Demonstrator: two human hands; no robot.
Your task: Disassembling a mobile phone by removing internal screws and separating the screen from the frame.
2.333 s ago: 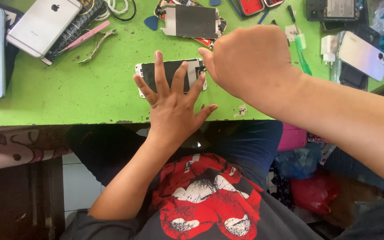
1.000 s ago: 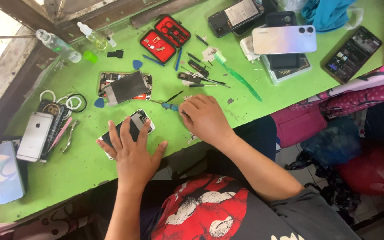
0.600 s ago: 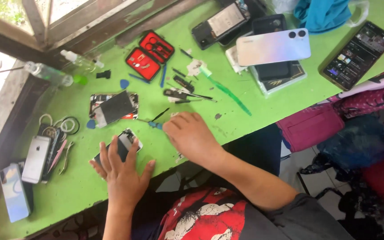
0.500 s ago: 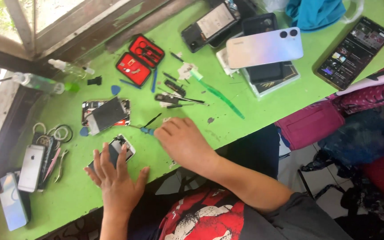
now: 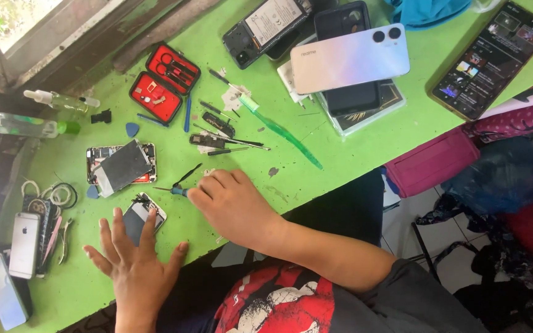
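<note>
on the green table (image 5: 340, 160) near its front edge, i'm seeing the left hand (image 5: 137, 265) lying flat, fingers spread, fingertips pressing down on a small opened phone (image 5: 140, 216). right hand (image 5: 232, 206) is curling over a blue-handled screwdriver (image 5: 174, 190), pinching it just right of that phone. a second opened phone (image 5: 120, 167) is sitting just above, a red tool case (image 5: 164, 81) lying open further back, a green toothbrush (image 5: 279, 129) lying to the right.

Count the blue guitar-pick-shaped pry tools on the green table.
2 clearly: one pick beside the red tool case, another under the opened phone's lower left corner. Others may be hidden.
</note>
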